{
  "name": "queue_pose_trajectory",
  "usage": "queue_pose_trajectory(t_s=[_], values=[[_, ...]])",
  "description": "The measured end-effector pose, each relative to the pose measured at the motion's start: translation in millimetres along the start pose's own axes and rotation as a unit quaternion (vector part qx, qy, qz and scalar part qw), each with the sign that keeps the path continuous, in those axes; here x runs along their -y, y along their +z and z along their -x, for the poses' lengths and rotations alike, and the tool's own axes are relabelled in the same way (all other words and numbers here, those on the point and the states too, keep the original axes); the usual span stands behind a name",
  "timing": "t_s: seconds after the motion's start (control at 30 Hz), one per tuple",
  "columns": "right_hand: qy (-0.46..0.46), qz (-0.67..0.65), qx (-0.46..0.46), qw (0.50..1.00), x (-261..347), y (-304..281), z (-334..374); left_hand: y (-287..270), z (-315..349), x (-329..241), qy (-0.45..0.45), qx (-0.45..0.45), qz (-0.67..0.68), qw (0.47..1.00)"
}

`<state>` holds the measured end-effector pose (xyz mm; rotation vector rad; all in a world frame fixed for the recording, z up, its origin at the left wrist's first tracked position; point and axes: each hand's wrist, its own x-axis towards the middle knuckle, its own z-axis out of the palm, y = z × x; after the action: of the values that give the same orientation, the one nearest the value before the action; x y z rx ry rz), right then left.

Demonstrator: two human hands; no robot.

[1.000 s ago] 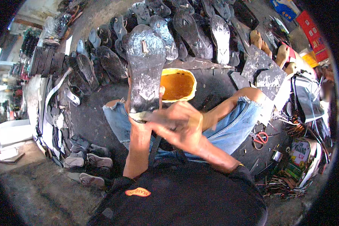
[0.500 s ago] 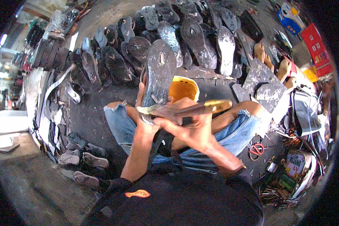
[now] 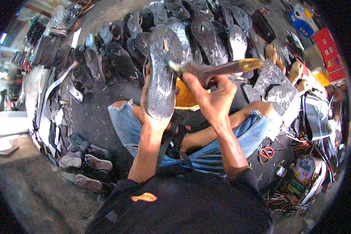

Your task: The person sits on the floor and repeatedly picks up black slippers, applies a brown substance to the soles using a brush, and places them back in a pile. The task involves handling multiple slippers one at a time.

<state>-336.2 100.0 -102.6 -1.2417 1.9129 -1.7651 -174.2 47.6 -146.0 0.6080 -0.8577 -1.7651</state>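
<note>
A dark, wet-looking sandal (image 3: pixel 162 76) is held up with its underside facing me; strap ends show in it near the toe and lower down. My left hand (image 3: pixel 154 123) is closed round its heel end and left side, most fingers hidden behind it. My right hand (image 3: pixel 214 95) grips a brush (image 3: pixel 232 67) by its dark lower part, and the yellowish handle end points right. The pale bristle tip touches or nearly touches the sole's right edge, about halfway up. Below and behind the hands stands a yellow container (image 3: pixel 187 99), partly covered by them.
Beyond the container lie rows of dark sandals (image 3: pixel 206 37). Grey sheet offcuts (image 3: pixel 279 93) and red-handled scissors (image 3: pixel 266 155) are on the right, near a tin (image 3: pixel 306 171). More sandals (image 3: pixel 99 162) lie at lower left. My crossed legs in torn jeans (image 3: pixel 124 124) frame the workspace.
The brush has gone from the sole's heel end up to its right edge, my right hand rising with it. My left hand has shifted slightly, and the sandal stands higher in view.
</note>
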Motion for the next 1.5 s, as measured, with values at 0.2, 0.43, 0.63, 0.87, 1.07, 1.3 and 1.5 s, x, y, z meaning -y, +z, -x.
queue_pose_trajectory(t_s=[0.2, 0.43, 0.63, 0.87, 1.07, 1.3, 1.5], values=[[-0.086, -0.080, 0.259, 0.959, 43, -14, 39, -7, 16, -3, -0.098, -0.015, 0.039, 0.994], [-0.060, 0.093, -0.072, 0.991, -27, -46, -103, -60, 36, -50, -0.036, 0.085, -0.252, 0.963], [0.099, -0.012, -0.097, 0.990, -99, -77, -80, -30, -200, -191, 0.131, -0.041, -0.139, 0.981], [0.162, 0.111, -0.104, 0.975, -149, -50, -64, -157, -447, -51, -0.077, -0.156, -0.072, 0.982], [0.181, 0.050, -0.102, 0.977, -143, -52, -74, -132, -447, -4, -0.117, -0.276, -0.042, 0.953], [0.233, 0.139, -0.133, 0.953, -161, -74, -65, -124, -91, -103, 0.041, -0.108, -0.297, 0.948], [0.073, 0.185, -0.078, 0.977, -91, -55, -50, -273, 184, -162, 0.007, -0.509, -0.683, 0.524]])
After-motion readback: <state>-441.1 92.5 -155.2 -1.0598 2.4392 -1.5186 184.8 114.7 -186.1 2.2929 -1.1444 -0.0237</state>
